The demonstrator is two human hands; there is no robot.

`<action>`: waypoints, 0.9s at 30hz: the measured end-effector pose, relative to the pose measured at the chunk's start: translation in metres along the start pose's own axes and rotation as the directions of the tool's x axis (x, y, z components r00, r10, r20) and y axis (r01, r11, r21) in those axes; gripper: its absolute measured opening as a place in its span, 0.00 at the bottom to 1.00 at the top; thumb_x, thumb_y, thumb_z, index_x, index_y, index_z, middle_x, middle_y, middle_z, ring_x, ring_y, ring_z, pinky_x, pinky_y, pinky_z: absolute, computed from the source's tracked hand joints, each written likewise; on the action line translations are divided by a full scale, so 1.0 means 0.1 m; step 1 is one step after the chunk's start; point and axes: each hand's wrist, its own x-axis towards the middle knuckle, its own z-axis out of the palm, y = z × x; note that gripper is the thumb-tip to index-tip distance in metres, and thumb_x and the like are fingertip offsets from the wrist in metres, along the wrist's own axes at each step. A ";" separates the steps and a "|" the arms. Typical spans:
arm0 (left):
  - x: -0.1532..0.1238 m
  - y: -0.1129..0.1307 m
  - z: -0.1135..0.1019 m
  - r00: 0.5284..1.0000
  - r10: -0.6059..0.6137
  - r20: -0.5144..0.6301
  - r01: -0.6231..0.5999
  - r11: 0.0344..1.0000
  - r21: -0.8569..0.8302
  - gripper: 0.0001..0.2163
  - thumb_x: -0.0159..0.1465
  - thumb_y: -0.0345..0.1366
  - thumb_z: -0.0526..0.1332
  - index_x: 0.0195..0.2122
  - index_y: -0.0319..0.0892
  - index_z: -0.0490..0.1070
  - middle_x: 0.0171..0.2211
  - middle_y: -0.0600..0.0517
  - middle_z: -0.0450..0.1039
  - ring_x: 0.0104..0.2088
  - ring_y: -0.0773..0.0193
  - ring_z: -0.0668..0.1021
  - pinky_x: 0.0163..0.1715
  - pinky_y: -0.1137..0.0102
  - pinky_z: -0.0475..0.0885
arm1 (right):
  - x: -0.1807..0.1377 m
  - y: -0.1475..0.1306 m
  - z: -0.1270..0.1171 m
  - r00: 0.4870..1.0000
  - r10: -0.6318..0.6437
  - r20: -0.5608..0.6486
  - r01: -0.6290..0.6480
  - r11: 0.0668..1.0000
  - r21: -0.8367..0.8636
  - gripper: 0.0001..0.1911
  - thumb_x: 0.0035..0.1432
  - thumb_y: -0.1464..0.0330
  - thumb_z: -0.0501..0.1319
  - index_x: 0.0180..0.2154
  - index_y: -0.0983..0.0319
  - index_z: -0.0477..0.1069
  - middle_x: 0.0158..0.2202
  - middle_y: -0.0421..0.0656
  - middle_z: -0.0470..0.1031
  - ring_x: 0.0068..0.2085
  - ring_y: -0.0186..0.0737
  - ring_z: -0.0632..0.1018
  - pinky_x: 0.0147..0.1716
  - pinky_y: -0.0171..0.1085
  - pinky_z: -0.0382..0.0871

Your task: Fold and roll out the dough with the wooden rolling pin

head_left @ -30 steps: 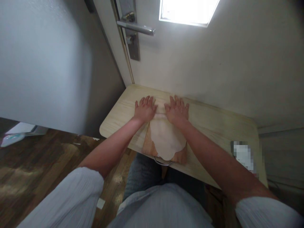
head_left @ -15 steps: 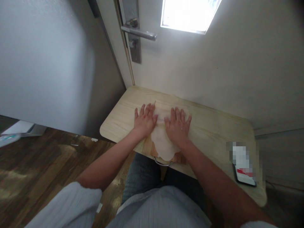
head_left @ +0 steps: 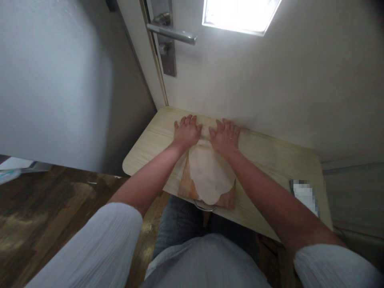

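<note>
A thin pale sheet of dough (head_left: pixel 210 176) lies spread over a brown wooden board (head_left: pixel 186 185) on a light wooden table (head_left: pixel 270 156). Both my hands rest on a rolling pin at the sheet's far end, mostly hidden under them. My left hand (head_left: pixel 187 131) lies palm down with its fingers stretched forward. My right hand (head_left: pixel 225 135) lies beside it the same way, a ring on one finger. Both arms reach out straight from white sleeves.
A phone (head_left: pixel 304 195) lies at the table's right near edge. The table stands against a white door with a metal lever handle (head_left: pixel 172 34) and a bright window pane. A grey wall rises on the left over dark wood flooring (head_left: pixel 45 208).
Both hands have slid away from me along the dough to its far end, after having drawn back toward me half a second before. More of the flat sheet now shows.
</note>
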 end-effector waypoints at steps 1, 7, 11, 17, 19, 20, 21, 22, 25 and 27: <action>-0.09 0.01 -0.02 1.000 -0.002 -0.019 0.002 1.000 -0.010 0.25 0.73 0.48 0.43 0.67 0.43 0.58 0.67 0.42 0.59 0.66 0.45 0.61 0.63 0.41 0.54 | -0.11 -0.02 -0.02 1.000 -0.016 -0.017 0.016 1.000 0.008 0.30 0.70 0.55 0.46 0.64 0.65 0.63 0.66 0.57 0.61 0.66 0.62 0.59 0.62 0.66 0.45; -0.95 -0.03 -0.13 0.994 0.084 -0.071 -0.092 0.989 -0.118 0.25 0.72 0.48 0.49 0.66 0.42 0.59 0.66 0.42 0.61 0.67 0.47 0.61 0.65 0.49 0.55 | -1.05 -0.12 -0.19 0.978 -0.206 -0.028 0.208 0.975 0.073 0.25 0.68 0.55 0.52 0.58 0.61 0.68 0.66 0.51 0.64 0.68 0.58 0.56 0.65 0.61 0.41; -1.26 -0.17 -0.17 0.981 0.094 -0.171 -0.142 0.946 -0.293 0.24 0.72 0.47 0.50 0.65 0.39 0.59 0.66 0.41 0.61 0.67 0.53 0.62 0.66 0.55 0.57 | -1.21 -0.13 -0.31 0.968 -0.250 -0.022 0.251 0.962 0.110 0.16 0.66 0.60 0.57 0.50 0.61 0.72 0.56 0.50 0.73 0.64 0.55 0.63 0.66 0.59 0.41; -1.46 -0.27 -0.28 0.941 -0.157 -0.301 0.017 0.907 -0.420 0.20 0.71 0.45 0.53 0.59 0.39 0.65 0.57 0.40 0.70 0.59 0.52 0.71 0.61 0.54 0.64 | -1.10 0.16 -0.45 0.999 -0.042 -0.013 0.044 0.974 0.224 0.15 0.65 0.63 0.57 0.48 0.65 0.71 0.46 0.53 0.77 0.49 0.51 0.75 0.56 0.52 0.62; -1.57 -0.24 -0.30 0.953 -0.106 -0.284 -0.016 0.918 -0.396 0.17 0.70 0.42 0.55 0.56 0.41 0.68 0.54 0.42 0.73 0.57 0.52 0.72 0.60 0.55 0.65 | -1.17 0.34 -0.49 0.978 0.206 0.033 -0.204 0.910 0.361 0.18 0.64 0.60 0.58 0.50 0.66 0.68 0.44 0.53 0.78 0.43 0.48 0.77 0.44 0.44 0.70; -1.63 -0.21 -0.30 0.957 -0.074 -0.280 -0.041 0.922 -0.385 0.15 0.69 0.41 0.56 0.54 0.41 0.69 0.53 0.43 0.73 0.56 0.53 0.72 0.60 0.56 0.66 | -1.22 0.43 -0.51 0.940 0.326 0.100 -0.336 0.843 0.420 0.19 0.62 0.60 0.60 0.50 0.66 0.68 0.41 0.51 0.78 0.38 0.45 0.78 0.38 0.40 0.70; -1.69 -0.18 -0.30 0.959 -0.047 -0.279 -0.065 0.924 -0.377 0.14 0.68 0.40 0.57 0.52 0.42 0.70 0.52 0.44 0.74 0.55 0.53 0.73 0.59 0.56 0.66 | -1.26 0.51 -0.54 0.892 0.411 0.188 -0.450 0.765 0.460 0.19 0.60 0.60 0.61 0.48 0.65 0.69 0.37 0.49 0.78 0.33 0.42 0.77 0.32 0.38 0.69; -1.74 -0.15 -0.29 0.960 -0.027 -0.279 -0.082 0.924 -0.373 0.13 0.68 0.39 0.57 0.51 0.42 0.71 0.51 0.44 0.75 0.55 0.53 0.73 0.59 0.57 0.67 | -1.31 0.57 -0.56 0.844 0.456 0.282 -0.536 0.696 0.478 0.17 0.59 0.60 0.62 0.45 0.65 0.71 0.32 0.46 0.78 0.27 0.40 0.76 0.27 0.36 0.67; -1.81 -0.07 -0.23 0.962 -0.001 -0.274 -0.100 0.930 -0.355 0.12 0.67 0.38 0.58 0.50 0.43 0.72 0.50 0.45 0.75 0.53 0.53 0.74 0.58 0.56 0.68 | -1.40 0.68 -0.61 0.771 0.431 0.470 -0.632 0.610 0.477 0.11 0.57 0.62 0.64 0.32 0.64 0.73 0.16 0.39 0.69 0.16 0.35 0.68 0.17 0.33 0.59; -1.80 -0.04 -0.17 0.967 -0.003 -0.257 -0.083 0.942 -0.324 0.12 0.67 0.38 0.58 0.49 0.42 0.73 0.49 0.44 0.76 0.53 0.52 0.75 0.57 0.55 0.68 | -1.41 0.68 -0.62 0.770 0.413 0.486 -0.629 0.614 0.477 0.12 0.56 0.63 0.65 0.26 0.64 0.72 0.12 0.37 0.64 0.14 0.34 0.65 0.15 0.33 0.56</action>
